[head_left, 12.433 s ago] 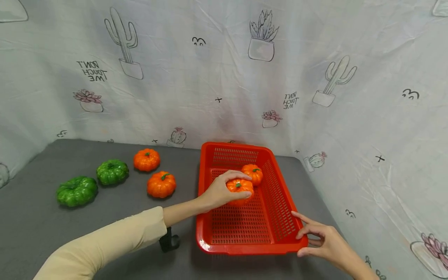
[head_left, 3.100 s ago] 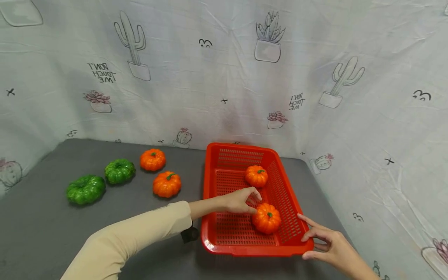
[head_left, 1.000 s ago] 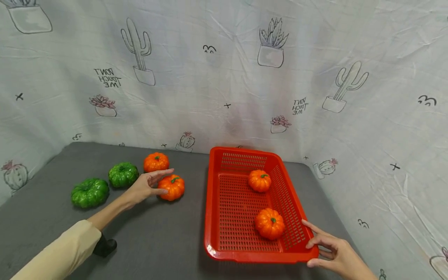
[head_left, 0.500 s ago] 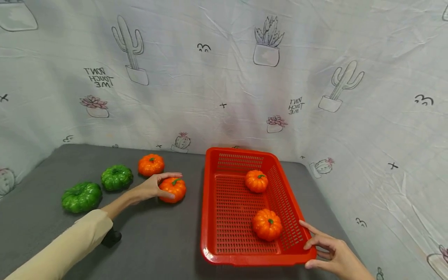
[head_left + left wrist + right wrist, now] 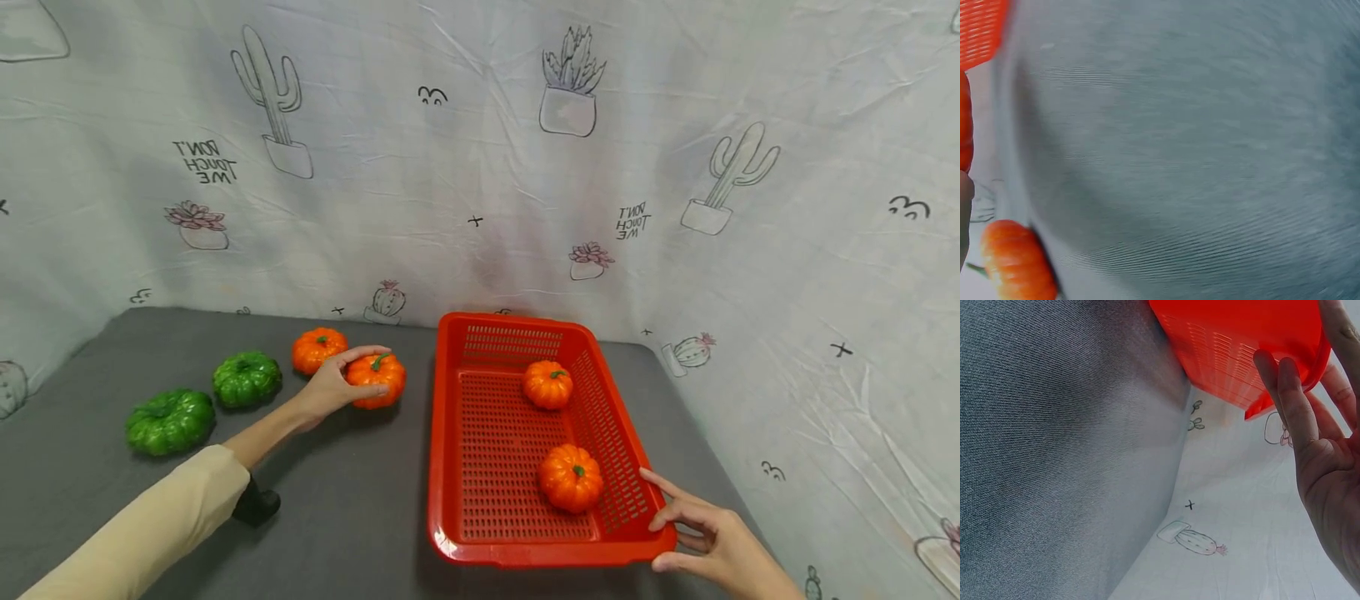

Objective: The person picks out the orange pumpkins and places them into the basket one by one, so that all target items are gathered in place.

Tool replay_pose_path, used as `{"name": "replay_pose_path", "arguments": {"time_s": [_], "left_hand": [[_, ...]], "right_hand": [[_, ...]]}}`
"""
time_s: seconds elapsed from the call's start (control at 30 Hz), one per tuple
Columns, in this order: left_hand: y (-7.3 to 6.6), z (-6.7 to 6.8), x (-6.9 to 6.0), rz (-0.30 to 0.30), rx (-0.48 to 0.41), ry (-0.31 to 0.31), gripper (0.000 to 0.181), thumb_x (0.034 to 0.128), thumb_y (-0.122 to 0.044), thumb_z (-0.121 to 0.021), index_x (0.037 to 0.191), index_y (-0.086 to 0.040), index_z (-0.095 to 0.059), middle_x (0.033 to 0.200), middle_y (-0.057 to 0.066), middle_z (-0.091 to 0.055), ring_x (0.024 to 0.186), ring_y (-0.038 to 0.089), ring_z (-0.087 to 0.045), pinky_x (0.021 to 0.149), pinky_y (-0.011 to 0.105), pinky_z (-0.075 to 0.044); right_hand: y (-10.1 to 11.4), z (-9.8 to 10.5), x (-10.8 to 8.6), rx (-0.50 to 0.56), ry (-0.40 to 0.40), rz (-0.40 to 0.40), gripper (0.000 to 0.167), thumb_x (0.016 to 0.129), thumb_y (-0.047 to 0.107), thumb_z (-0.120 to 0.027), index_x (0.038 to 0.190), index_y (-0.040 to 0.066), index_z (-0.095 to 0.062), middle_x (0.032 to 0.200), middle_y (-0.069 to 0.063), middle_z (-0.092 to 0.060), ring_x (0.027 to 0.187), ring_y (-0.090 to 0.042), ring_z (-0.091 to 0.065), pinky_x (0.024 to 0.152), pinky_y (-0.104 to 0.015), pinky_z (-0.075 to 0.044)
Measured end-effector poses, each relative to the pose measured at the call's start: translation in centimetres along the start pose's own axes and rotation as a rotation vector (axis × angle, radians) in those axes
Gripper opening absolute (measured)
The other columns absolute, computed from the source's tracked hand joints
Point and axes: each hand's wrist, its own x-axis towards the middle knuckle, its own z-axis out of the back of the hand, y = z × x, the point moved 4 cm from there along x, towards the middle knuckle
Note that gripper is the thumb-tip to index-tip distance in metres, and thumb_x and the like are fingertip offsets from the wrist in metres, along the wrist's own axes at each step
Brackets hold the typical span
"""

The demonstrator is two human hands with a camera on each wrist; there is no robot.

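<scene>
Head view showed me a ribbed orange pumpkin (image 5: 382, 383) with a green stem, gripped in the person's left hand (image 5: 330, 390), the thumb across its near side and the fingers over its far side. It was out over the grey table (image 5: 352, 517), to the left of the red slotted basket (image 5: 441, 442) and apart from it; whether its underside touched the tabletop, I couldn't tell. Just behind that hand sat another orange pumpkin (image 5: 318, 348), and farther left were two green ones, a farther green pumpkin (image 5: 247, 380) and a nearer green pumpkin (image 5: 171, 422).

Over at the basket, the right hand (image 5: 708, 533) held the near right corner, thumb low on the outside and fingers at the rim. Two more pumpkins stood apart inside: a rear basket pumpkin (image 5: 547, 385) and a front basket pumpkin (image 5: 571, 477), both toward the right wall.

A cream sleeve (image 5: 135, 533) covered the left forearm, a black device (image 5: 257, 504) at its wrist. Behind everything hung a pale cloth (image 5: 480, 167) printed with potted cacti.
</scene>
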Motion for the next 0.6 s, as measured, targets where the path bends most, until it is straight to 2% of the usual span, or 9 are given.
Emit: {"name": "replay_pose_path", "arguments": {"time_s": [0.1,0.27,0.43,0.6], "left_hand": [[-1.2,0.3,0.0,0.006,-0.025,-0.019,0.062,0.0833,-0.014,-0.076,0.138,-0.006,-0.048,0.137,0.015,-0.045,0.110,0.028,-0.052,0.086,0.032,-0.050],[-2.9,0.3,0.1,-0.026,-0.033,-0.009,0.057,0.0847,-0.015,-0.075,0.136,-0.008,-0.051,0.139,0.011,-0.042,0.110,0.025,-0.052,0.085,0.031,-0.051],[-3.6,0.0,0.2,-0.025,-0.066,0.011,0.057,0.0856,-0.012,-0.073,0.137,-0.006,-0.050,0.137,0.014,-0.047,0.107,0.022,-0.056,0.083,0.033,-0.052],[-4.4,-0.3,0.3,-0.023,-0.075,0.032,0.056,0.0864,-0.014,-0.072,0.137,-0.009,-0.050,0.136,0.012,-0.049,0.107,0.022,-0.056,0.084,0.034,-0.052]], "right_hand": [[0.0,0.0,0.0,-0.023,-0.002,-0.002,0.029,0.076,-0.004,-0.075,0.100,0.008,-0.064,0.143,0.020,-0.042,0.123,0.010,-0.040,0.077,-0.021,-0.053],[0.2,0.2,0.0,-0.067,-0.007,-0.016,0.028,0.075,0.001,-0.077,0.098,0.009,-0.064,0.142,0.022,-0.042,0.121,0.012,-0.040,0.074,-0.025,-0.055],[0.1,0.2,0.0,-0.079,-0.006,-0.046,0.027,0.076,0.003,-0.078,0.098,0.011,-0.065,0.141,0.025,-0.041,0.120,0.013,-0.039,0.073,-0.029,-0.056],[0.0,0.1,0.0,-0.053,0.000,-0.012,0.029,0.075,-0.003,-0.076,0.099,0.010,-0.064,0.143,0.022,-0.041,0.122,0.011,-0.039,0.076,-0.023,-0.054]]}}
